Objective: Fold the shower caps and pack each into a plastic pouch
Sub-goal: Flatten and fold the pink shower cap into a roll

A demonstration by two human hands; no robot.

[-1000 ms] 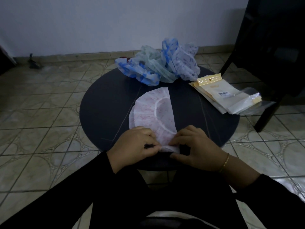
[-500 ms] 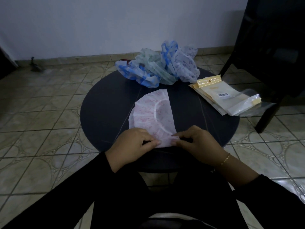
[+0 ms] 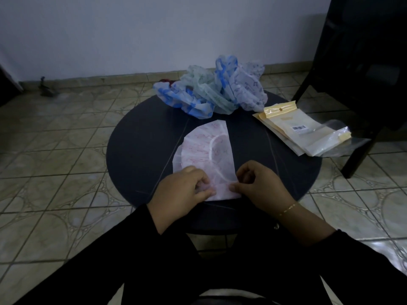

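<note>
A pink-patterned shower cap (image 3: 206, 151), folded into a wedge, lies flat on the round dark table (image 3: 143, 139). My left hand (image 3: 182, 190) pinches its near edge on the left with curled fingers. My right hand (image 3: 257, 186) pinches the near right corner between thumb and fingers. A heap of unfolded caps (image 3: 215, 93), blue, green and pale lilac, sits at the table's far side. A stack of plastic pouches (image 3: 301, 130) with yellow header strips lies at the right edge, partly over the rim.
A dark chair (image 3: 363, 73) stands right behind the table on the right. Tiled floor surrounds the table, with a wall at the back. My black sleeves and lap fill the bottom of the view.
Both hands stay at the cap's near end. The right hand has drawn back a little and now pinches the corner; the left hand has shifted slightly. The cap lies much as before.
</note>
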